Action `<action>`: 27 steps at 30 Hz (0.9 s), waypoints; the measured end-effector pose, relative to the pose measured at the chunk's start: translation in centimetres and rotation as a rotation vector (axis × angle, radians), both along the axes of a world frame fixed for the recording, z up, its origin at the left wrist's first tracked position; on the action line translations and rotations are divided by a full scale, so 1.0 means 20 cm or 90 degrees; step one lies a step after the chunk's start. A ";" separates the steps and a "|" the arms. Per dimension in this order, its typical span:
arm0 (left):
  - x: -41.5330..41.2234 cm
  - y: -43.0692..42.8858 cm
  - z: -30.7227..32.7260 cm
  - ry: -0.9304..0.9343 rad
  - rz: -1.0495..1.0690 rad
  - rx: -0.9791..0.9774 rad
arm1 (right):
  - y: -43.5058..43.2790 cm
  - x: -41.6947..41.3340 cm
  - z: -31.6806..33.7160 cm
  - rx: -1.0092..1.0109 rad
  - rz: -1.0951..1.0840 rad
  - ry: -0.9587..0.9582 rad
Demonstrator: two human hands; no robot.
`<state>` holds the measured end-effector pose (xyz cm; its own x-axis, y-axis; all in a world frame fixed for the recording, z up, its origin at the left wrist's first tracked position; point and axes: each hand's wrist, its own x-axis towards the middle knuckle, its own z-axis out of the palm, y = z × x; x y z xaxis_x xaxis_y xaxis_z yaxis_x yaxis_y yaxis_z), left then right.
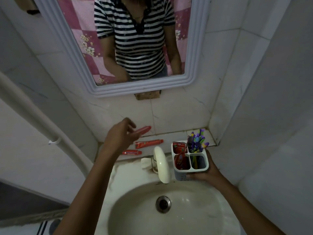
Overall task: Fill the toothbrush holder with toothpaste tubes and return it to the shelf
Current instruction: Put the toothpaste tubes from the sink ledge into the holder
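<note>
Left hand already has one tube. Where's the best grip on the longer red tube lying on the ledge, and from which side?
Judging from this view, pinch the longer red tube mid-body from above, fingers across its width. It lies flat along the ledge, cap end to the right, with bare ledge either side. Its wall side is tighter. The left hand is nearest, but it holds a tube.

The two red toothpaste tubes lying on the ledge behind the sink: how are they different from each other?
The longer red toothpaste tube lies nearer the tiled wall; the shorter red toothpaste tube lies nearer the sink's rim. The longer one reaches further right, toward the white four-compartment holder; the shorter one ends left of the cream tap. Both lie flat, roughly parallel, caps pointing right, and neither hand touches them.
</note>
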<state>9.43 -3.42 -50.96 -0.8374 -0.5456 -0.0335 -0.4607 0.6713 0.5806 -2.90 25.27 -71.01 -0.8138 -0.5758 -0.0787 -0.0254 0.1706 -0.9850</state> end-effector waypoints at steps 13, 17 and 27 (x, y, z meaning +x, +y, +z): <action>-0.29 0.56 -0.06 -0.104 -0.373 -0.152 | -0.01 -0.02 -0.03 -0.003 -0.015 0.001; -0.31 0.63 -0.16 -0.141 -0.369 -0.245 | 0.00 0.00 0.02 0.010 -0.006 0.012; -0.28 0.21 -0.19 -0.027 -0.215 -0.013 | 0.02 0.01 0.02 0.000 0.021 0.006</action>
